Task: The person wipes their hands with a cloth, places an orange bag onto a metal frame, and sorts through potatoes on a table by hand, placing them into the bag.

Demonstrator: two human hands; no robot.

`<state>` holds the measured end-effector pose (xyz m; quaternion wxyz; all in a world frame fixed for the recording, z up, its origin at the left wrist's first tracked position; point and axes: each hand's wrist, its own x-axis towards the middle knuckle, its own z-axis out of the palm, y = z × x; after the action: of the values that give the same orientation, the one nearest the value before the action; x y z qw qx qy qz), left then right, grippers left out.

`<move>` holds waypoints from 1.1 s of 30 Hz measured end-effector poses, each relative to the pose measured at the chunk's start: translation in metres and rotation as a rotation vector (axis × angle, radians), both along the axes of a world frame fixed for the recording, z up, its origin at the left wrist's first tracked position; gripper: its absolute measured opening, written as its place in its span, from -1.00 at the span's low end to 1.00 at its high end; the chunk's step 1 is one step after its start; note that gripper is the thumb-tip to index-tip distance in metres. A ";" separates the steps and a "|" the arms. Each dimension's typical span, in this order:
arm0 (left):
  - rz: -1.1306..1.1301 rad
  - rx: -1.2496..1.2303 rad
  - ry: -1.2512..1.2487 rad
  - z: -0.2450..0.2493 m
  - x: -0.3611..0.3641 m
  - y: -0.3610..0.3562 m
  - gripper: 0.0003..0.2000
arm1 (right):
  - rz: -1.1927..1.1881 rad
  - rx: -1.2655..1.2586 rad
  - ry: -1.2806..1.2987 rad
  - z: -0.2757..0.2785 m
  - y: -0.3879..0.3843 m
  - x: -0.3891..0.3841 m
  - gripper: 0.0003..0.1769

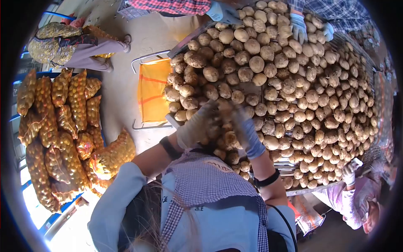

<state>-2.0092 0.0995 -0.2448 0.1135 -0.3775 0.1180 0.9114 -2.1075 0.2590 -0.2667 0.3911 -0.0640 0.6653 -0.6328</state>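
Observation:
Potatoes [294, 101], many still coated with soil, cover a large sorting table in front of me. My left hand [199, 126], in a dirty pale glove, is over the potatoes near the table's left end. Beside it my right hand [247, 130], in a whitish-blue glove, is smeared by motion. A brown blur lies between the two hands, and I cannot make out whether either one grips a potato. An orange-yellow bag [153, 90] hangs from a metal frame [151, 55] at the table's left edge.
Filled mesh sacks [63, 130] are stacked at the left. Across the table, co-workers' gloved hands [298, 28] are among the potatoes. Another co-worker's gloved hand [349, 173] is at the lower right edge. A person [79, 50] bends at the upper left.

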 end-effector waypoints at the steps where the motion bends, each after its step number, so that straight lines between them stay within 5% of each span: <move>1: 0.009 -0.003 0.002 -0.003 0.004 -0.001 -0.63 | 0.165 -0.054 0.090 0.011 -0.001 0.006 -0.38; 2: 0.025 -0.002 -0.034 -0.011 0.009 -0.002 -0.66 | 0.331 -0.111 0.179 0.016 -0.005 0.009 -0.29; 4: 0.058 -0.009 -0.076 -0.028 0.024 -0.014 -0.68 | 0.197 0.012 0.330 -0.003 -0.005 -0.006 -0.16; 6: -0.080 -0.356 0.327 -0.045 0.043 -0.036 -0.70 | 0.110 0.334 0.911 -0.012 -0.019 -0.043 -0.08; 9: 0.046 -0.581 0.040 -0.057 0.057 -0.059 -0.63 | 0.333 0.516 1.211 -0.041 -0.069 -0.051 -0.02; 11: 0.232 -0.663 -0.159 -0.065 0.069 -0.075 -0.52 | 0.546 0.541 1.228 -0.059 -0.110 -0.030 -0.01; 15: 0.455 -0.640 -0.360 -0.079 0.085 -0.105 -0.40 | 0.515 0.562 1.116 -0.046 -0.161 0.022 -0.04; 18: 0.394 -0.178 -0.188 -0.092 0.101 -0.143 -0.41 | 0.738 0.461 1.192 -0.044 -0.172 0.060 -0.06; 21: 0.364 -0.162 -0.206 -0.098 0.104 -0.166 -0.45 | 0.897 0.086 0.989 -0.062 -0.176 0.090 -0.10; 23: 0.306 -0.236 -0.051 -0.101 0.110 -0.179 -0.48 | 0.726 -0.166 0.909 -0.056 -0.168 0.080 -0.11; 25: 0.287 -0.224 -0.047 -0.108 0.110 -0.187 -0.47 | 0.441 -0.020 0.988 -0.045 -0.162 0.025 -0.13; 26: 0.252 -0.220 -0.047 -0.112 0.112 -0.190 -0.47 | 0.347 0.092 0.814 -0.031 -0.159 -0.007 -0.13; 28: 0.271 -0.205 -0.008 -0.122 0.112 -0.189 -0.44 | 0.226 0.365 1.081 -0.045 -0.158 -0.073 -0.03; 32: 0.273 -0.202 -0.046 -0.128 0.108 -0.193 -0.43 | 0.494 1.027 1.259 -0.086 -0.188 -0.061 0.05; 33: 0.243 -0.193 -0.037 -0.125 0.108 -0.194 -0.42 | 0.503 1.024 1.262 -0.086 -0.197 -0.049 0.05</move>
<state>-1.9010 -0.0944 -0.3695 -0.0323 -0.4150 0.1566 0.8957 -2.1561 0.0620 -0.3527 0.0567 -0.3659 0.9289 0.0062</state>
